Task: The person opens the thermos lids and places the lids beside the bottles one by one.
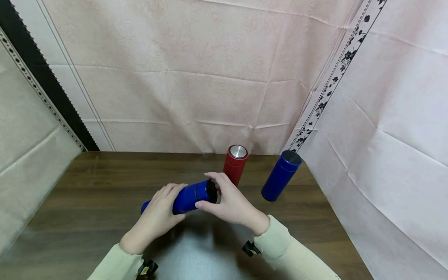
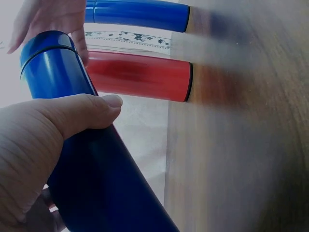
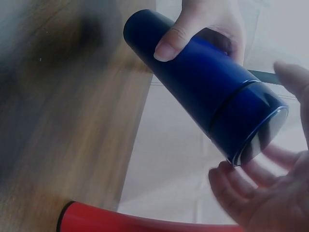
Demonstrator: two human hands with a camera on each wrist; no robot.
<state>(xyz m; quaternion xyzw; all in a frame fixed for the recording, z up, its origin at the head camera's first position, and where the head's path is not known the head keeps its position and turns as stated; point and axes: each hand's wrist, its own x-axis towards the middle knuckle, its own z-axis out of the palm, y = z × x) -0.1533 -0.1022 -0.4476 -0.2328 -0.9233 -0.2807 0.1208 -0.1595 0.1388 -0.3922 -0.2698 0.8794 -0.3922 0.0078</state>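
Observation:
My left hand [image 1: 158, 217] grips a blue thermos bottle [image 1: 188, 198] round its body, thumb across the top side. The bottle is tilted, held above the wooden table with its capped end toward the right. Around that end, my right hand [image 1: 232, 202] has its fingers and thumb spread. In the right wrist view, the fingertips [image 3: 224, 181] lie right by the rim of the blue cap [image 3: 251, 123], and the thumb stands apart from it. Behind the right hand stands a red thermos bottle [image 1: 235, 165] with a silver-topped lid, its lower part partly hidden.
Another blue thermos bottle [image 1: 281, 175] stands farther right, near the table's back right corner. Pale patterned cloth [image 1: 196, 85] hangs behind the wooden table [image 1: 105, 186] and along both sides. Light glares on the tabletop near the front.

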